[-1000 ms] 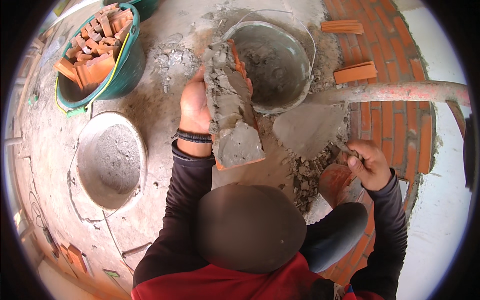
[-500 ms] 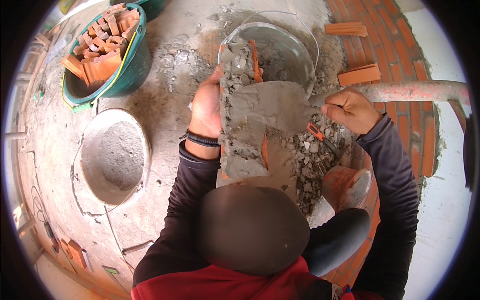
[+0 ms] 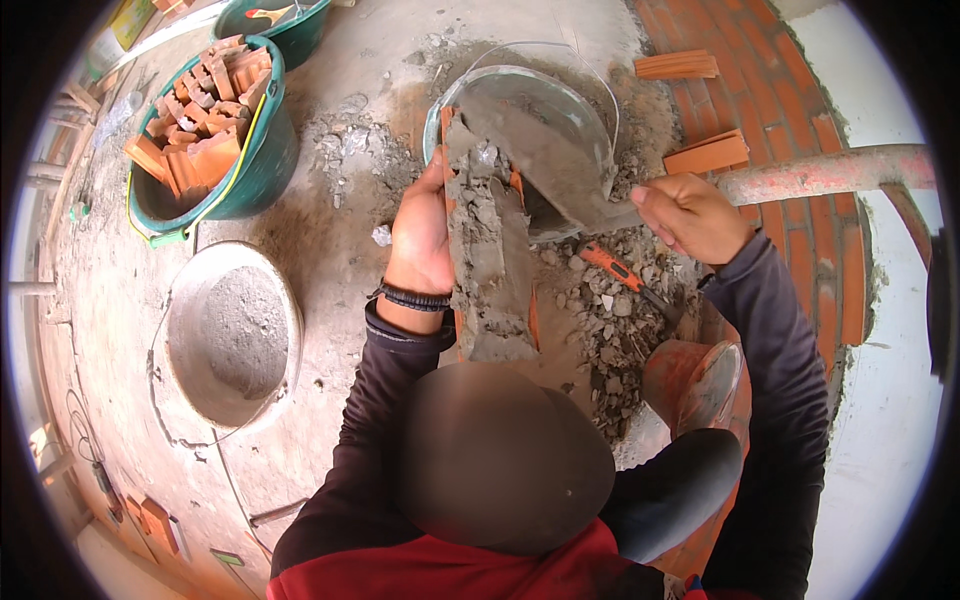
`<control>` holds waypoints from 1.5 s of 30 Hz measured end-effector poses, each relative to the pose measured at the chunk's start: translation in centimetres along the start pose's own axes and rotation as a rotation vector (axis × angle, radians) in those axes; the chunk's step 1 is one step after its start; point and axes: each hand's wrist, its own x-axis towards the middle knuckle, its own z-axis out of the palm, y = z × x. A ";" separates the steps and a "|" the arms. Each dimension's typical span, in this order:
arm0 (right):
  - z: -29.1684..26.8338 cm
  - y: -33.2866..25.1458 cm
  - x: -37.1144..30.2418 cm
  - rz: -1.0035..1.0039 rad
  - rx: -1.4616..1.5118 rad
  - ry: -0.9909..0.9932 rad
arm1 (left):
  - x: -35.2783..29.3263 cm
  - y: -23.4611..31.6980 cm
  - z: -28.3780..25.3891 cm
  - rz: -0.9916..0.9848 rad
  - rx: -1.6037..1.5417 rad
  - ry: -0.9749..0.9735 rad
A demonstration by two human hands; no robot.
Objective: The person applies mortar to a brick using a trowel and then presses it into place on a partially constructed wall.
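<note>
An orange brick (image 3: 490, 270), its upper face and edges coated in wet grey mortar, is gripped along its left side by my left hand (image 3: 420, 235). My right hand (image 3: 697, 215) is closed round the handle of a mortar-smeared trowel (image 3: 550, 165). The trowel's blade slants over the far end of the brick, with its tip toward the upper left. Beneath the blade stands a bucket (image 3: 592, 125) with wet mortar on its inside, partly hidden by brick and trowel. My palm hides most of the trowel handle.
A green bucket (image 3: 270, 165) of broken bricks stands far left, and a pale bucket (image 3: 290, 330) nearer. Rubble (image 3: 615, 350), an orange-handled tool (image 3: 612, 266) and a reddish container (image 3: 690, 380) lie right of the brick. A faded red pole (image 3: 825, 175) crosses the brick paving (image 3: 800, 245).
The trowel blade has swung from lying across the middle of the brick to slanting over its far end. The brick has tilted, showing more of its mortared upper face.
</note>
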 end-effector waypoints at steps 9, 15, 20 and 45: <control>-1.2 3.3 -2.3 -0.056 -0.282 -0.021 | 0.1 -0.1 -1.9 0.001 -0.053 -0.076; -0.3 1.8 -1.2 -0.079 -0.074 0.095 | 0.2 -0.2 -1.3 -0.012 -0.028 -0.045; 0.8 4.0 -0.8 -0.062 -0.146 0.064 | 0.0 -0.5 -1.2 -0.091 -0.081 -0.108; 6.1 23.8 -43.8 0.833 -0.476 0.436 | -0.6 -8.3 6.5 0.180 0.220 -0.073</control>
